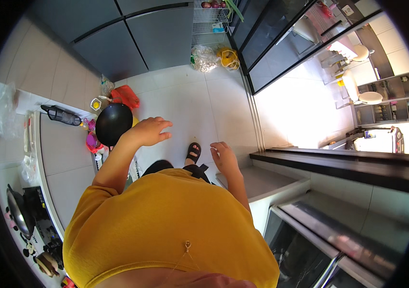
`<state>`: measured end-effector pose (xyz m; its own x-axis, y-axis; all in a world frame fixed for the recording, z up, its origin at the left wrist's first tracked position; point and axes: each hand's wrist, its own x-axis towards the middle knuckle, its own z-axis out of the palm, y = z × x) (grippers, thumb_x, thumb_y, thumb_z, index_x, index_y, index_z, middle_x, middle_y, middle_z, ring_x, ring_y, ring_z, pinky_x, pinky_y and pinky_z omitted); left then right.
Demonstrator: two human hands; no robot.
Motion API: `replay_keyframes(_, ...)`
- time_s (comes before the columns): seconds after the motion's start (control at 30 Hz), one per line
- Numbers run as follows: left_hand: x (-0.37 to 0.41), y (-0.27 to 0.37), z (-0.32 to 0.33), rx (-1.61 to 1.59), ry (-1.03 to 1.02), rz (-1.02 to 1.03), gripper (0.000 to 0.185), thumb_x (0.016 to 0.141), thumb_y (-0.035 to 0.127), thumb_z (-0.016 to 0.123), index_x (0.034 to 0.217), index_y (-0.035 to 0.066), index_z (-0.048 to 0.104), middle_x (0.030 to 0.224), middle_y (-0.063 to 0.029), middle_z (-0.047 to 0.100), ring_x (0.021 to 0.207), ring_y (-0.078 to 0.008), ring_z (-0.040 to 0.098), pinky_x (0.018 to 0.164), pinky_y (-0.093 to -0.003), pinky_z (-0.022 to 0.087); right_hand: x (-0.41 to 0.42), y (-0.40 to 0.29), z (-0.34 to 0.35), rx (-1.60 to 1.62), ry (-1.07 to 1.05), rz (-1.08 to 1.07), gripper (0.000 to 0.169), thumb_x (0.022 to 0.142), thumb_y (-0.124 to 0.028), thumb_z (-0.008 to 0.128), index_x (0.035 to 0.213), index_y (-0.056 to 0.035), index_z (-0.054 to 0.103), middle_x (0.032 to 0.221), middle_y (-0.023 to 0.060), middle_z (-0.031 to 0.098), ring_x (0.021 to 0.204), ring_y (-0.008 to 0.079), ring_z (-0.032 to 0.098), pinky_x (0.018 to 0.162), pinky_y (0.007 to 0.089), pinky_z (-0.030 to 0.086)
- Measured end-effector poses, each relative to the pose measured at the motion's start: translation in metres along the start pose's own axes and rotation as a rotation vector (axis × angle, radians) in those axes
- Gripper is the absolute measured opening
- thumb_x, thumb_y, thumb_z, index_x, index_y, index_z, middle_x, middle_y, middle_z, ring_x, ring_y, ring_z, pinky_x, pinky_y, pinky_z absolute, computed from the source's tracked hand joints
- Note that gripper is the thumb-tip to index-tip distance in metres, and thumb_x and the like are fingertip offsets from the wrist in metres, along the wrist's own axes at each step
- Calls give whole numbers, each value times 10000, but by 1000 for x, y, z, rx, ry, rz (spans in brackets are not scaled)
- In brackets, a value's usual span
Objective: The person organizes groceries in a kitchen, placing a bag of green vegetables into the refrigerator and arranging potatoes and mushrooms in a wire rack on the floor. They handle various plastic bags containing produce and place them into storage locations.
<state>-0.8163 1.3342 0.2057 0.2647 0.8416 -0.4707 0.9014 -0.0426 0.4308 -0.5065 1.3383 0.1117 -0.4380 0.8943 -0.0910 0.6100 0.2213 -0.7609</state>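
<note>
My left hand (149,131) is held out over the tiled floor, palm down with fingers apart, and holds nothing. Beside it, to the left, is a black wok (114,124); a gap seems to lie between them, though their distance in depth cannot be told. A red plastic bag (126,97) lies on the floor past the wok. My right hand (223,157) hangs empty to the right of my sandalled foot (193,153), its fingers loosely bent. It is nearest to the corner of a low grey ledge (265,180).
Grey cabinet doors (161,39) stand ahead, with a wire rack (209,27) of onions, a clear bag (204,59) and a yellow bag (229,58) beside them. A glass sliding door (273,54) is at the right. A countertop (67,158) runs along the left.
</note>
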Motion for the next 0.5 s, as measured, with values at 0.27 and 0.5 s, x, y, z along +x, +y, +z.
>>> replay_keyframes(0.27,132,-34,-69,-108,-22,-72,444,919,359,542,1289,113,526,1279,-148,540,1160,-324,523,971,-399,426,156,56,-84,-103,-124,18,174,887,-135,576,1037,-77,643,1064,132,624,983,361,581,844,428,485)
replay_keyframes(0.5,278,-82,-132,-183,-25,-121,514,917,350,553,1357,111,437,1297,-168,527,1154,-344,527,971,-411,429,303,100,-126,-241,-154,119,191,887,-163,579,1049,-87,646,1079,106,627,1021,335,572,882,418,475)
